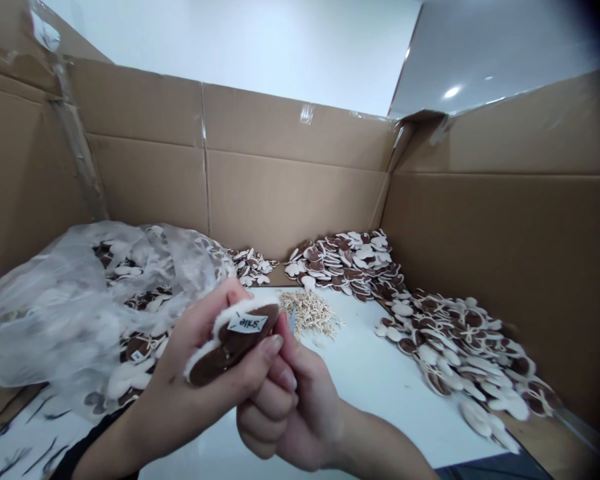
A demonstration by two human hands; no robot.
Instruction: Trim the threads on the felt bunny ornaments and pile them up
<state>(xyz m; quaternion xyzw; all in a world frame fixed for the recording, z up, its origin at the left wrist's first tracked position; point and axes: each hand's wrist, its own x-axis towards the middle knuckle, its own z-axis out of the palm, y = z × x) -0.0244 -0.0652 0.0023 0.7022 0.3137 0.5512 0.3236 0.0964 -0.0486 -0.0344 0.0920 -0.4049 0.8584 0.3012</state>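
A small brown bow- or heart-shaped plush piece (234, 343) with fluffy white edging is gripped in my left hand (200, 373), its thumb lying along the lower edge. A white label (249, 324) reading "smile" crosses its brown face. My right hand (300, 400) is closed against the piece's right end, fingers curled and fingertips touching the edge. From behind those fingertips a narrow, pointed grey-blue tip (293, 321) sticks up; the rest of that tool is hidden. Just beyond my hands is a heap of short cream cord pieces (314, 313) on the white board (375, 373).
Tall cardboard walls (290, 193) surround the work surface. A clear plastic bag (45, 300) of similar plush pieces fills the left side. Piles of brown and white plush pieces lie at the back (345, 263) and along the right (470, 353). Dark threads (40, 407) lie at lower left.
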